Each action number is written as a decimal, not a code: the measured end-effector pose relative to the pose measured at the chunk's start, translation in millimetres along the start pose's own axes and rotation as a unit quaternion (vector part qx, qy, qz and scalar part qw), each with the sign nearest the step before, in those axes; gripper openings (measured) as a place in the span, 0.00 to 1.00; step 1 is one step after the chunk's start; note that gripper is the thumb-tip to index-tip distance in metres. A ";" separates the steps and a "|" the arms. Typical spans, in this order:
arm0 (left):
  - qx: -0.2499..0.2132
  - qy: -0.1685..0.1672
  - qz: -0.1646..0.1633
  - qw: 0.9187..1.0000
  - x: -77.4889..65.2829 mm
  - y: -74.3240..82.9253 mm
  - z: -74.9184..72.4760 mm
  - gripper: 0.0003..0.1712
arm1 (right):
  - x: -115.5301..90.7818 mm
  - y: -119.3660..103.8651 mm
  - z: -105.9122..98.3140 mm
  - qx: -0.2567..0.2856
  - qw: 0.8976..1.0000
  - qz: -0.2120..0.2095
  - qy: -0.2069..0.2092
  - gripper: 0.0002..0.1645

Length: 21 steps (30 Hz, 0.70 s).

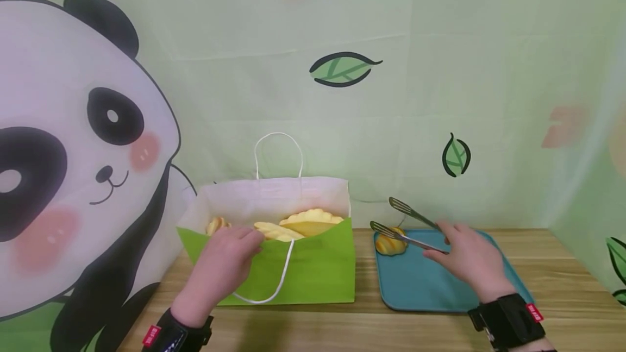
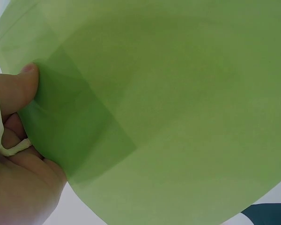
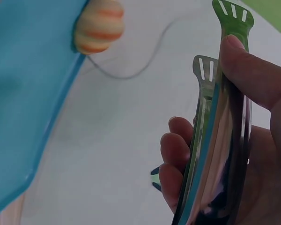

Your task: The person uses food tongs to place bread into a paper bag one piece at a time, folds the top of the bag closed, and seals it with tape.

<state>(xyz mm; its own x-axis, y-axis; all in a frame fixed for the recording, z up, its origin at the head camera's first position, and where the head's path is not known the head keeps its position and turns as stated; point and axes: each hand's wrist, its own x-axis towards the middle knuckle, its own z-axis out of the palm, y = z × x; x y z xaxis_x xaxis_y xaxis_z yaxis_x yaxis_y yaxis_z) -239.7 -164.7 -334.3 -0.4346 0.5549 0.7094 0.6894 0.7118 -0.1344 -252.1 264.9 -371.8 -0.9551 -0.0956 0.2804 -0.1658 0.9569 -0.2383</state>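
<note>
My left hand [image 1: 227,257] pinches the front rim of a green paper bag [image 1: 318,270], thumb [image 2: 21,91] on the green panel and fingers behind it. Inside the bag lie a scalloped yellow bread [image 1: 315,220], a flat yellow bread [image 1: 276,231] and a small brown roll [image 1: 216,225], partly hidden by the front panel. In my right hand [image 1: 471,259] are metal tongs [image 3: 225,164] with slotted tips, their arms spread. The tips point left over a striped bread roll [image 1: 390,246] at the far left corner of a blue tray [image 1: 430,292].
The bag's white rope handle [image 1: 280,281] hangs down its front, and another handle [image 1: 279,133] stands up behind. Bag and tray sit side by side on a wooden table [image 1: 577,287]. A panda-print cloth backdrop [image 1: 235,80] rises right behind them.
</note>
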 end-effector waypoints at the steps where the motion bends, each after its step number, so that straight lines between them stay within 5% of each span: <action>1: 0.000 0.001 0.000 1.000 0.2 0.1 0.0 0.12 | -0.2 1.2 1.6 0.000 1.000 0.000 -0.003 0.51; 11: -0.005 0.010 0.007 1.000 0.5 -0.5 0.2 0.12 | -1.8 11.2 20.3 0.010 0.998 0.035 -0.058 0.58; 21: -0.005 0.005 0.004 1.000 0.4 -0.4 -0.5 0.12 | -0.6 17.6 40.0 0.003 0.996 0.054 -0.071 0.59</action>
<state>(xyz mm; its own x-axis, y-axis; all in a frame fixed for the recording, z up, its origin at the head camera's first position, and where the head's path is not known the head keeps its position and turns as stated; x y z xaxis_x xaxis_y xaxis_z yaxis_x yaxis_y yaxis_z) -239.9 -165.0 -333.7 -0.4232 0.5562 0.7152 0.6989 0.7028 -0.1330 -264.2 270.8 -413.4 -0.9925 -0.0293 0.1190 -0.0603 0.9621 -0.2659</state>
